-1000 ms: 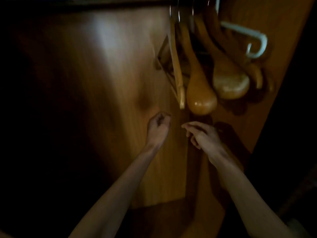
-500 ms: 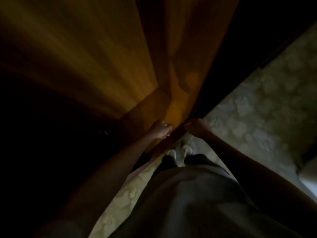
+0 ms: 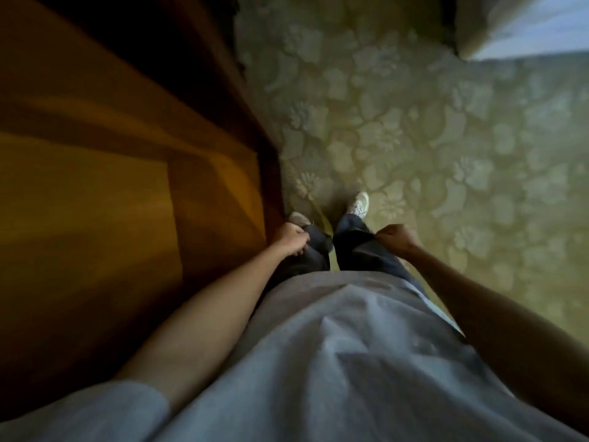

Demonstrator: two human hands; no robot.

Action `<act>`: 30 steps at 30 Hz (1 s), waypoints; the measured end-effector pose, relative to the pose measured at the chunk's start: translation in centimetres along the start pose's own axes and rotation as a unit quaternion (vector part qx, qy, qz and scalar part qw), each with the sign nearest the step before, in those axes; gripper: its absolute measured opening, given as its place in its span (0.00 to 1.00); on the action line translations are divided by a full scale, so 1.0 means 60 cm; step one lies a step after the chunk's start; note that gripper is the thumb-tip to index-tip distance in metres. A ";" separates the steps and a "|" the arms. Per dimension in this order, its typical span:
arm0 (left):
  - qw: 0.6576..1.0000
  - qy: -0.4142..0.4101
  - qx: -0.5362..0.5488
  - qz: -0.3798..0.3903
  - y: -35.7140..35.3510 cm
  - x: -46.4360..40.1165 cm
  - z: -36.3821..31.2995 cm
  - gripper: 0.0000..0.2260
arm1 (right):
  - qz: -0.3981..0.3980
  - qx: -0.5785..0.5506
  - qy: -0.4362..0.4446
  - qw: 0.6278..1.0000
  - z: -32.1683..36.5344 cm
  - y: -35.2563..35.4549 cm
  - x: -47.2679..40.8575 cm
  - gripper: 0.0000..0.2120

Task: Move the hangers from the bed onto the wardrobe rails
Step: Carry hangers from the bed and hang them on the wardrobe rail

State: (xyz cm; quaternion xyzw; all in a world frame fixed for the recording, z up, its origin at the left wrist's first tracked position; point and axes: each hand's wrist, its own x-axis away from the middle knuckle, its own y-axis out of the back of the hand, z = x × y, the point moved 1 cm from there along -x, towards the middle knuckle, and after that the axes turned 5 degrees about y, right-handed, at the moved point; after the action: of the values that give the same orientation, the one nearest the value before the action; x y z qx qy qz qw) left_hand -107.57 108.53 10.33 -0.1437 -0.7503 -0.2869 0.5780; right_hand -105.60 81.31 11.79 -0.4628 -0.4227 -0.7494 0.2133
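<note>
Both hands empty at the thighs, left hand [image 3: 294, 240] and right hand [image 3: 396, 239] with fingers loosely curled, wardrobe [image 3: 95, 193] at nine o'clock, no hangers in sight: looks like a return trip toward the bed corner [image 3: 522, 23] at one o'clock.

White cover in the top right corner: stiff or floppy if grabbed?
Probably floppy: the white cover seems to drape over an edge with soft folds. Likely light and not fragile, since it looks like cloth. A pull might drag it in a bunch rather than lift it cleanly; blur limits certainty.
</note>
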 end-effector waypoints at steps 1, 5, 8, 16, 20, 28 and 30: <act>0.999 -0.017 -0.032 0.009 -0.015 -0.002 -0.029 0.11 | -0.020 -0.042 -0.027 0.999 -0.029 0.010 0.006 0.14; 0.985 -0.059 -0.156 0.051 -0.086 0.010 -0.134 0.08 | -0.045 -0.208 -0.124 0.969 -0.178 -0.036 0.061 0.11; 0.969 -0.082 -0.227 0.059 -0.139 0.011 -0.223 0.07 | -0.064 -0.316 -0.179 0.930 -0.262 -0.071 0.085 0.11; 0.915 -0.135 -0.375 0.056 -0.308 0.037 -0.401 0.09 | -0.062 -0.469 -0.254 0.844 -0.427 -0.106 0.135 0.11; 0.902 -0.142 -0.407 0.034 -0.352 0.036 -0.462 0.08 | -0.076 -0.482 -0.242 0.838 -0.480 -0.052 0.121 0.10; 0.912 -0.121 -0.385 -0.070 -0.361 0.022 -0.549 0.11 | -0.183 -0.494 -0.139 0.838 -0.537 0.208 0.015 0.14; 0.914 -0.101 -0.388 -0.066 -0.358 0.013 -0.569 0.10 | -0.210 -0.494 -0.110 0.837 -0.546 0.292 -0.013 0.13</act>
State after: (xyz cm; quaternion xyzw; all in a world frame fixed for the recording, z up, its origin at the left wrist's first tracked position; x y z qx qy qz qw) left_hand -92.78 71.03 11.10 -0.3350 -0.6419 -0.5773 0.3774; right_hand -109.57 44.37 11.74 -0.4859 -0.1043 -0.8297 -0.2543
